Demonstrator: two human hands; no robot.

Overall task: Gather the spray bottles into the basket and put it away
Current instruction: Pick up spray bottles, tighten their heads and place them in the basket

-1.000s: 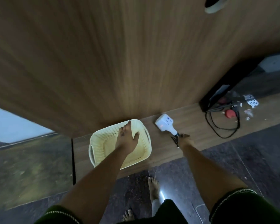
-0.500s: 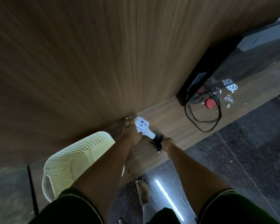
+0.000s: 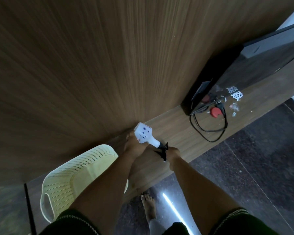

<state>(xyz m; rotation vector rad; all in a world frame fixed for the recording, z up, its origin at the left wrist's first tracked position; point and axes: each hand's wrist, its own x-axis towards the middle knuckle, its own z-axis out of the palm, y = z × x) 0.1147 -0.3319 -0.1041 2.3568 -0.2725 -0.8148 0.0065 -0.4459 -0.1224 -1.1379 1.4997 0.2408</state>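
A white spray bottle [image 3: 145, 134] with a black trigger head lies tilted above the low wooden ledge, close to the wood-panel wall. My left hand [image 3: 134, 144] cups the bottle's body from the left. My right hand [image 3: 172, 152] grips the black trigger end. A cream perforated basket [image 3: 75, 177] with a handle slot sits on the ledge at lower left, partly hidden by my left arm; what it holds is hidden.
A tall wood-panel wall [image 3: 109, 65] rises behind the ledge. At right, a black unit [image 3: 227, 78], a looped black cable [image 3: 209, 126], a red plug [image 3: 215, 111] and small scraps lie on the ledge. Dark tiled floor and my bare feet are below.
My left hand left the basket and moved right onto the bottle's body. The bottle, held at its trigger end by my right hand, stayed near the wall. The view shifted right.
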